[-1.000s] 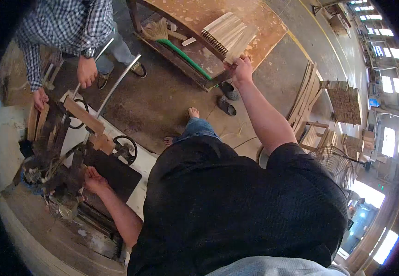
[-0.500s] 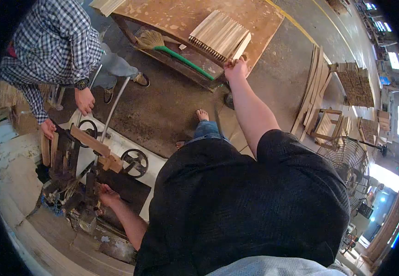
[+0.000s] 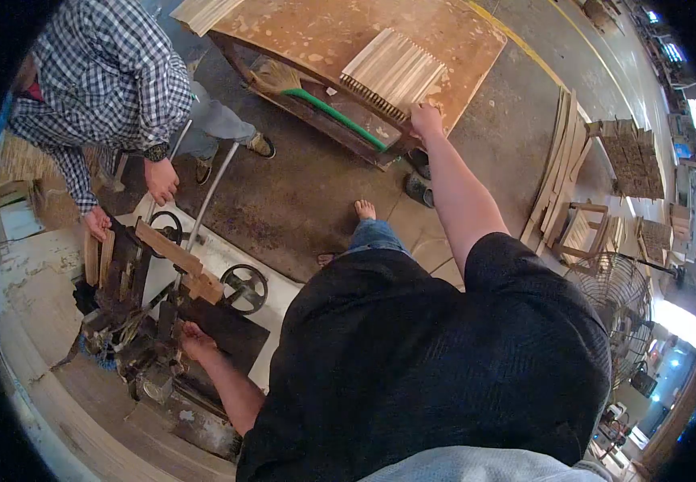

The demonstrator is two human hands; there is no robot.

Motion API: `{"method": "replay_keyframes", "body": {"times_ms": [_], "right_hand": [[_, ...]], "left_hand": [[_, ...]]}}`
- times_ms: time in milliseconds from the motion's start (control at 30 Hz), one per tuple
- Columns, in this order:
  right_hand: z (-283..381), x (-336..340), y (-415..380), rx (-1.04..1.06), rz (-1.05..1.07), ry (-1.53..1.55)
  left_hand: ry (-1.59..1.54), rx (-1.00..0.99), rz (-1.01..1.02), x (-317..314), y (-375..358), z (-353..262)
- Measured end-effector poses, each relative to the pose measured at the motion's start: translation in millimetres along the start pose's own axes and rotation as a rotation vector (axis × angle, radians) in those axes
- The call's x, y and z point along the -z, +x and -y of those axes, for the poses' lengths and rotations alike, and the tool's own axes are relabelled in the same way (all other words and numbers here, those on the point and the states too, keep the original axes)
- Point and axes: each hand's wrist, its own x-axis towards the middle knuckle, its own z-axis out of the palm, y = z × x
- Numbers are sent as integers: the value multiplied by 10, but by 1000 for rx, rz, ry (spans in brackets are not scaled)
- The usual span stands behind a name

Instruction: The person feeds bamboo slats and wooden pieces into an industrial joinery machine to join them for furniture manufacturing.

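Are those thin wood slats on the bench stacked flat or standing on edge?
On edge: the wood slats lean together in a fanned row, thin edges showing, on the bench. The right hand rests at the row's near end.

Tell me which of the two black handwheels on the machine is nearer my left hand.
The right-hand handwheel, just up and right of your left hand. The other handwheel sits farther off, below the co-worker's hand.

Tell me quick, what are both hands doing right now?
Right hand stretched out to the stack of wooden slats on the table. Left hand down at the machine. Co-worker's hands on the machine's far side.
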Motion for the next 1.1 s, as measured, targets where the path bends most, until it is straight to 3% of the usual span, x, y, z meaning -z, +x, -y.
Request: {"method": "replay_keyframes", "body": {"times_ms": [67, 133, 267, 333, 400, 567, 800, 867, 967, 1033, 1067, 1100], "right_hand": [[-22, -7, -44, -4, 31, 35], [-33, -28, -165, 98, -80, 75], [190, 130, -539, 95, 2, 153], [73, 82, -526, 284, -87, 82], [210, 117, -646, 275, -101, 51], [201, 95, -629, 264, -149, -52], [-4, 12, -497, 268, -136, 96], [-31, 34, -449, 288, -131, 133], [136, 132, -590, 295, -188, -102], [98, 138, -535, 190, -43, 381], [-263, 77, -166, 372, -72, 180], [-276, 166, -177, 314, 245, 626]], "left_hand": [[31, -22, 7, -37, -68, -6], [60, -45, 12, -15, -67, -23], [9, 9, 97, 332, 618, 190], [-43, 20, 137, 321, 563, 192], [47, -28, 41, 17, -18, 0], [18, -25, 34, 91, 258, 77], [107, -73, 58, -10, -56, -11], [89, -37, 51, 27, 144, 36], [40, 9, 74, 149, 379, 134], [185, -59, 97, 180, 299, 163], [40, -50, 244, 269, 360, 242], [249, -213, 299, 380, 522, 379]]}}
